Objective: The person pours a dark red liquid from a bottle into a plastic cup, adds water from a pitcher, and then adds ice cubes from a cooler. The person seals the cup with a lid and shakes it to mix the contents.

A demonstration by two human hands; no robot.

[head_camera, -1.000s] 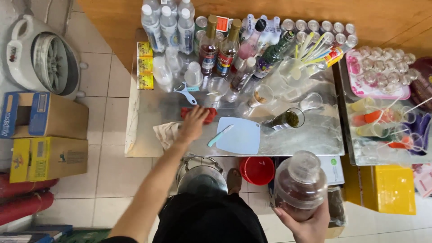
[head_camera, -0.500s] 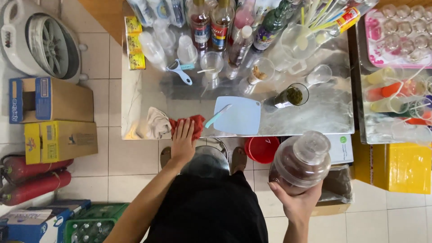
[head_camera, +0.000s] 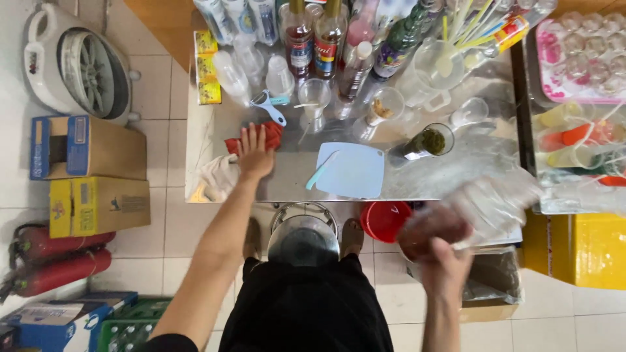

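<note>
My left hand (head_camera: 254,154) lies flat, fingers spread, on a red cloth (head_camera: 268,135) on the steel counter (head_camera: 456,171). A crumpled white rag (head_camera: 218,176) lies just left of that hand. Below the counter's front edge my right hand (head_camera: 441,264) grips a clear plastic jar (head_camera: 469,215) with reddish-brown contents; the jar is tilted and blurred by motion. A pale blue cutting board (head_camera: 352,171) with a light-handled knife (head_camera: 322,171) on it lies between the two hands. A glass of dark green stuff (head_camera: 425,143) stands right of the board.
Syrup bottles (head_camera: 299,32), plastic bottles, cups and straws crowd the counter's back. A blue peeler (head_camera: 268,106) lies near the cloth. Under the counter are a steel pot (head_camera: 303,236) and a red bucket (head_camera: 385,218). Cardboard boxes (head_camera: 88,173), a fan (head_camera: 81,65) and fire extinguishers (head_camera: 55,261) stand at left.
My left hand has drawn the red cloth toward the counter's front left. My right hand has tipped the jar, which was upright and sharp and is now tilted and blurred.
</note>
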